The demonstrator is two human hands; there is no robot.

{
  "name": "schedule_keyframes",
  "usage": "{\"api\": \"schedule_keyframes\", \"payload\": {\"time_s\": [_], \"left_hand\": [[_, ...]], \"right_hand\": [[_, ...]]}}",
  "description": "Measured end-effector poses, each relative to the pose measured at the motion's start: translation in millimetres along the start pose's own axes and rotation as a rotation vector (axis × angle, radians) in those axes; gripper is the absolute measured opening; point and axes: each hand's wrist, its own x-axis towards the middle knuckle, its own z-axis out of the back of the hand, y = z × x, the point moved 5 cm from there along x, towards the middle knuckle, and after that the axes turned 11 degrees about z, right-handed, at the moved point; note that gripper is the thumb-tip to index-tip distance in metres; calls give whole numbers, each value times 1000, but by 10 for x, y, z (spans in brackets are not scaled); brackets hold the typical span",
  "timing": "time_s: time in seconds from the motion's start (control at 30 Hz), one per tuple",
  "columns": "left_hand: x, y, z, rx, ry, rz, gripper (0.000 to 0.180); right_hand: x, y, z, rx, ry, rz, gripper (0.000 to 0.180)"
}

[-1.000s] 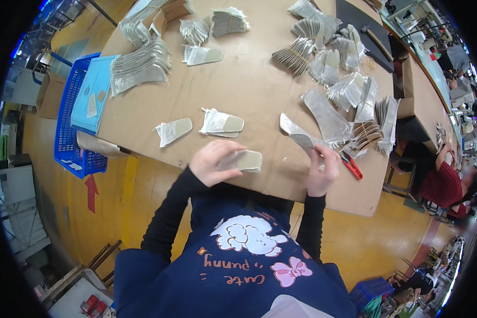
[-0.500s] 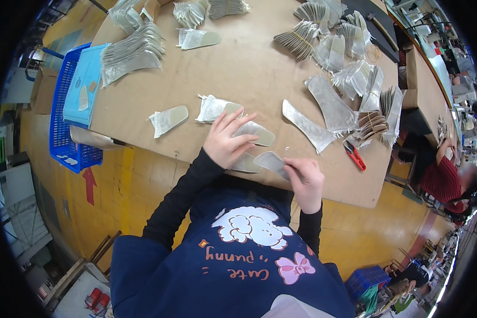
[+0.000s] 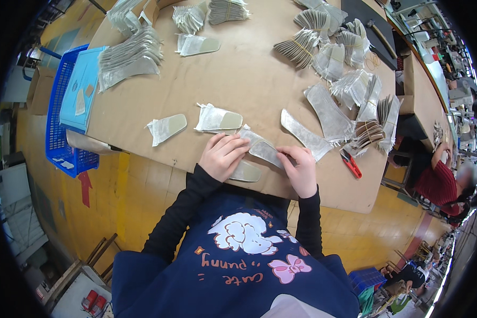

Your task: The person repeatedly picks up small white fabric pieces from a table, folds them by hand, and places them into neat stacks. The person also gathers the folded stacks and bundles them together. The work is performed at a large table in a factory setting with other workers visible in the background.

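Between my hands, at the table's near edge, a grey tapered stiff piece [image 3: 266, 151] lies over a silvery fabric piece [image 3: 250, 136]. My right hand [image 3: 300, 170] pinches the stiff piece's right end between thumb and fingers. My left hand [image 3: 222, 157] has its fingers together, bent onto the left edge of the fabric; their tips are partly hidden. Just under it, another tapered piece [image 3: 247, 171] pokes out at the table edge. Farther left lie two fabric pieces with stiff rounded ends, a smaller one [image 3: 167, 128] and a wider one [image 3: 219, 118].
Right of my hands lie a curved fabric piece [image 3: 305, 136], a larger one [image 3: 331, 112] and red-handled snips [image 3: 351, 164]. Banded bundles [image 3: 298, 47] crowd the far right; a fanned stack [image 3: 132, 58] sits far left. A blue basket [image 3: 55, 139] stands beside the table's left edge.
My right hand has brought the stiff piece left, onto the fabric piece. The left hand has drawn in its spread fingers and shifted slightly down, uncovering the wider piece behind it.
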Motion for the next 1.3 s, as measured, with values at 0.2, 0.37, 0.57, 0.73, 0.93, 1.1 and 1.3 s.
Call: {"api": "schedule_keyframes", "payload": {"time_s": [0.2, 0.37, 0.57, 0.73, 0.93, 1.1, 1.3], "left_hand": [[-14, 10, -27, 0, 15, 23, 24], [-8, 11, -34, 6, 45, 26, 31], [3, -48, -10, 62, 36, 31, 27], [100, -100, -144, 43, 4, 183, 21], [127, -172, -217, 72, -13, 226, 19], [141, -200, -243, 116, 13, 234, 21], [-37, -15, 77, -193, -91, 285, 22]], "right_hand": [[68, -68, -35, -88, 67, 18, 9], [125, -71, -28, -116, 51, 94, 10], [162, -77, -97, -166, 37, 116, 9], [118, -93, -159, -171, 73, 38, 11], [87, -132, 54, -166, -239, 26, 23], [244, -366, 104, -346, -198, -116, 29], [164, -96, 584, -383, -518, 97, 23]]}}
